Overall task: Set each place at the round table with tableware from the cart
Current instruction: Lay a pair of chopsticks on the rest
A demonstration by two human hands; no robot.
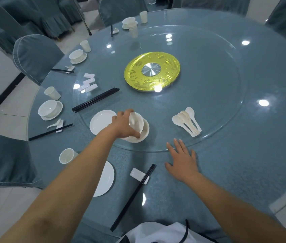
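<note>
My left hand (124, 124) grips the rim of a white bowl (136, 121), tilted up out of the stack of white bowls (144, 132) on the glass turntable (226, 85). A white plate (100, 121) lies just left of the stack. My right hand (182, 159) rests flat and open on the table by the turntable's near edge. At the place in front of me lie a white plate (106, 179), a cup (66, 156), a white chopstick rest (137, 174) and black chopsticks (133, 196). Several white spoons (187, 121) lie on the turntable to the right.
Loose chopsticks (95, 99) and spare rests (88, 83) lie on the turntable's left. Three set places with bowls on plates (50, 109), (77, 56), (129, 22) run round the left rim. A gold disc (151, 71) marks the centre. Covered chairs (33, 57) surround the table.
</note>
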